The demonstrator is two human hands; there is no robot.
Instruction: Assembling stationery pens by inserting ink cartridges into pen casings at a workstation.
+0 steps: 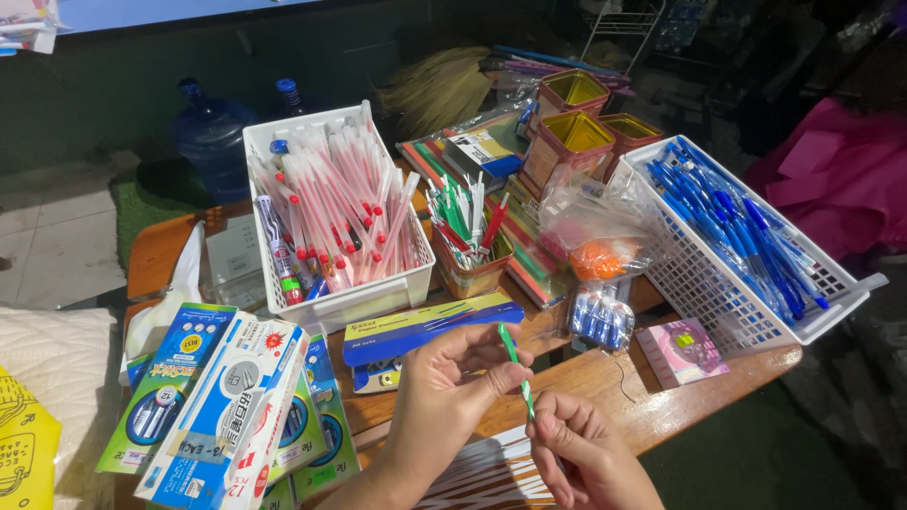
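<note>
My left hand point(444, 387) and my right hand point(581, 453) hold one thin green-and-white pen point(516, 368) between their fingertips, above the near edge of a wooden table point(605, 378). The left fingers pinch the pen's middle and the right fingers grip its lower end. Just behind the hands lies a flat blue pen box point(425, 326). A small tin point(470, 269) packed with green, white and red pens stands beyond it.
A white basket point(331, 302) of red-capped pens stands at the left back, another white basket point(756, 321) of blue pens at the right. Pen cartons point(227, 406) lie at the near left. Gold tins point(572, 142), a plastic bag point(595, 236) and a pink pad point(682, 351) crowd the middle.
</note>
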